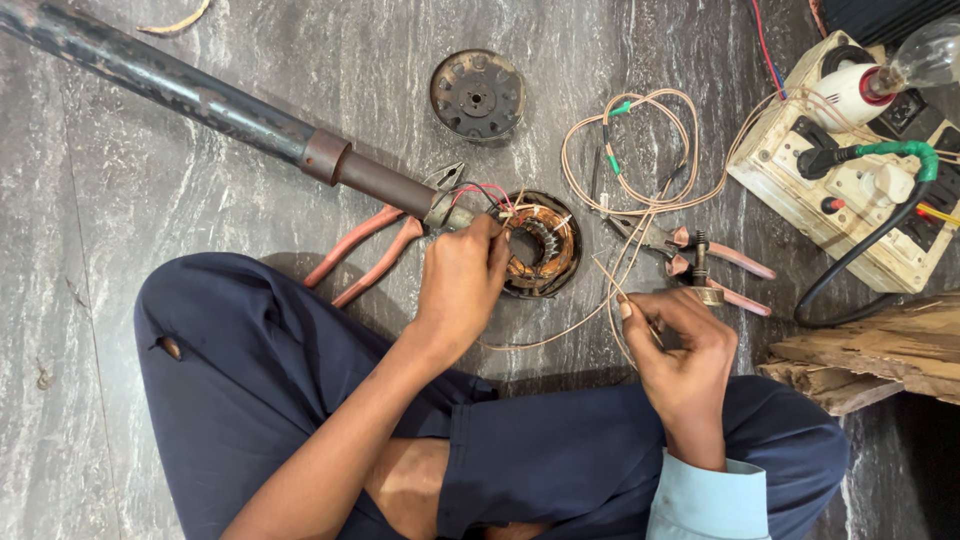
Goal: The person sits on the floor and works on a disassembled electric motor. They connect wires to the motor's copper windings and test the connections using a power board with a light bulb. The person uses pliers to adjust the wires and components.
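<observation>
My left hand (459, 281) pinches thin wires at the edge of a round motor stator (540, 245) with copper windings, lying on the grey stone floor. Red and black leads run from the stator into the end of a long dark metal pipe (200, 100). My right hand (680, 350) is closed on thin copper-coloured wire (640, 150) that loops away over the floor. Pink-handled pliers (365, 250) lie under the pipe end, left of my left hand.
A round metal motor cover (477, 94) lies farther back. A second pair of pink-handled pliers (700, 255) lies beside my right hand. A white switchboard (850, 190) with a bulb and plugs sits at right, with wood pieces (870, 355) below it. My crossed legs in dark blue trousers (300, 400) fill the foreground.
</observation>
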